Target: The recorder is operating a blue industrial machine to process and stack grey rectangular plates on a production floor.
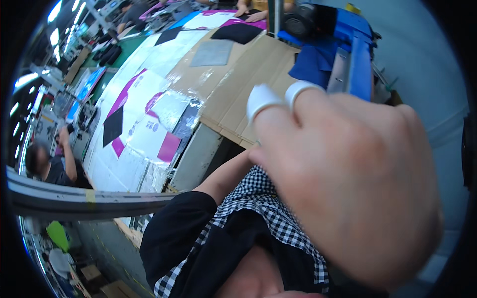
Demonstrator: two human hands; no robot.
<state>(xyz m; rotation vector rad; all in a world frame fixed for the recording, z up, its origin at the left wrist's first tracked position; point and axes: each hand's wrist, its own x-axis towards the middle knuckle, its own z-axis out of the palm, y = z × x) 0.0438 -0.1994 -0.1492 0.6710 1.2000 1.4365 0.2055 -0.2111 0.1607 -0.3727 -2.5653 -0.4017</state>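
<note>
Close in front of the view, my right hand [353, 174] is raised with its back toward me, large and slightly blurred. White finger cots [262, 101] cover two of its fingertips. Those fingers are loosely bent and a little apart, and no object shows in them. My left forearm [229, 175] reaches forward from a short black sleeve, and its hand is hidden behind the right one. Beyond lies a table covered with cardboard [248, 97]. A grey sheet [211, 53] and a black fabric piece [237, 33] rest on it.
A blue machine [361, 62] with a dark motor stands at the right, blue cloth hanging beside it. Another black piece [113, 125] lies on white and purple printed board. A metal rail [89, 198] crosses the lower left. One person [59, 166] works at left; others are at the far side.
</note>
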